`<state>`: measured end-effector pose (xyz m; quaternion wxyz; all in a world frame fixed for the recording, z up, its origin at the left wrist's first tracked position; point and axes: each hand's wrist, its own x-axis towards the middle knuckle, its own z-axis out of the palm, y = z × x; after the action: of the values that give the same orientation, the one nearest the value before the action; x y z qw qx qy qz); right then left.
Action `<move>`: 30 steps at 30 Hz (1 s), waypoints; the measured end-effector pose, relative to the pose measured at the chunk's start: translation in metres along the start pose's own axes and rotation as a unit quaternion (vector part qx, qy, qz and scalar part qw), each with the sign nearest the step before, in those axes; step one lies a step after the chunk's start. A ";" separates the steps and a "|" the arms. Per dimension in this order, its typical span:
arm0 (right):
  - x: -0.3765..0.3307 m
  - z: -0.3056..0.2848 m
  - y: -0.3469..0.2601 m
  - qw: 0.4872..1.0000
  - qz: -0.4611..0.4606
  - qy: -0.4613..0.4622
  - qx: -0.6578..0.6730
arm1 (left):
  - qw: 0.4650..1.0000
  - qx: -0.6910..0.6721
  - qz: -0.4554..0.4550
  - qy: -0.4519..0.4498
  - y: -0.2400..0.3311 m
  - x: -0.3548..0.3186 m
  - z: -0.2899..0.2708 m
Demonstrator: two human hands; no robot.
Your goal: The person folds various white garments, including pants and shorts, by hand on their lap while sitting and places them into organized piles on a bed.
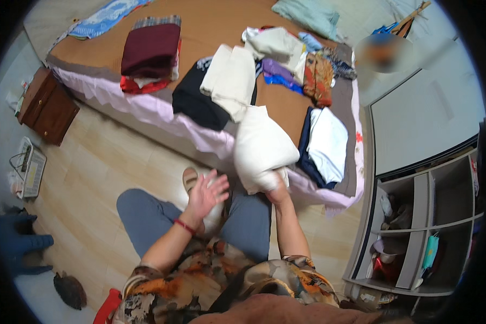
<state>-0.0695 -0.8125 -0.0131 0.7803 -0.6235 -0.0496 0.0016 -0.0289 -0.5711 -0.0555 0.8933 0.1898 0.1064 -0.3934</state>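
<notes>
My right hand (278, 191) grips the lower end of a loosely bunched off-white garment (264, 144), its fingers partly hidden in the cloth. The garment hangs over the near edge of the bed, and its exact kind cannot be made out. To the left, my left hand (206, 195) is raised above my lap with fingers spread, holding nothing. Just beyond the garment, a folded cream garment (231, 75) lies across a black one (197, 98). A folded white garment (328, 143) rests on a dark blue one (309, 156) to the right.
A folded maroon stack (150, 51) sits on the brown bed sheet (97, 51). Patterned and purple clothes (278, 74) lie heaped farther back. A wooden nightstand (46, 110), white basket (34, 171) and blue stool (19, 243) stand left; grey shelves (418, 216) stand right.
</notes>
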 end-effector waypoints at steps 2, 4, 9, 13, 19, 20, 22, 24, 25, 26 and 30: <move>-0.009 0.050 -0.017 0.923 -0.061 -0.218 -0.312 | 0.998 -0.029 0.022 -0.050 0.010 0.007 0.007; -0.028 0.095 -0.024 0.849 -0.044 -0.284 -0.443 | 0.956 0.216 0.133 -0.147 0.010 -0.009 0.010; -0.043 0.110 -0.027 0.902 -0.055 -0.254 -0.346 | 0.975 0.164 0.109 -0.105 0.000 -0.051 -0.005; -0.045 0.104 -0.029 0.962 -0.010 -0.192 -0.195 | 0.970 0.190 0.135 -0.062 0.000 -0.067 -0.013; -0.051 0.135 -0.014 0.979 0.086 0.002 -0.183 | 0.980 -0.015 0.054 -0.188 0.007 -0.074 -0.015; -0.052 0.144 -0.015 0.965 0.058 -0.006 -0.256 | 0.965 -0.036 0.065 -0.253 0.007 -0.073 -0.015; -0.055 0.160 -0.014 0.948 0.028 0.007 -0.317 | 0.919 -0.076 0.083 -0.378 0.011 -0.075 -0.005; -0.054 0.168 -0.018 0.946 0.027 -0.016 -0.323 | 0.968 0.077 0.130 -0.202 0.011 -0.083 -0.008; -0.055 0.171 -0.019 0.945 0.028 -0.025 -0.326 | 0.974 0.092 0.132 -0.160 0.011 -0.085 -0.008; -0.057 0.172 -0.018 0.946 0.011 -0.039 -0.320 | 0.976 0.089 0.131 -0.151 0.010 -0.088 -0.010; -0.065 0.183 -0.020 0.942 -0.097 -0.069 -0.314 | 0.977 0.071 0.136 -0.147 0.012 -0.091 -0.008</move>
<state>-0.1496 -0.6427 0.0411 0.5355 -0.8276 -0.1615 -0.0473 -0.0811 -0.5005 -0.0293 0.9284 0.2061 -0.0809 -0.2983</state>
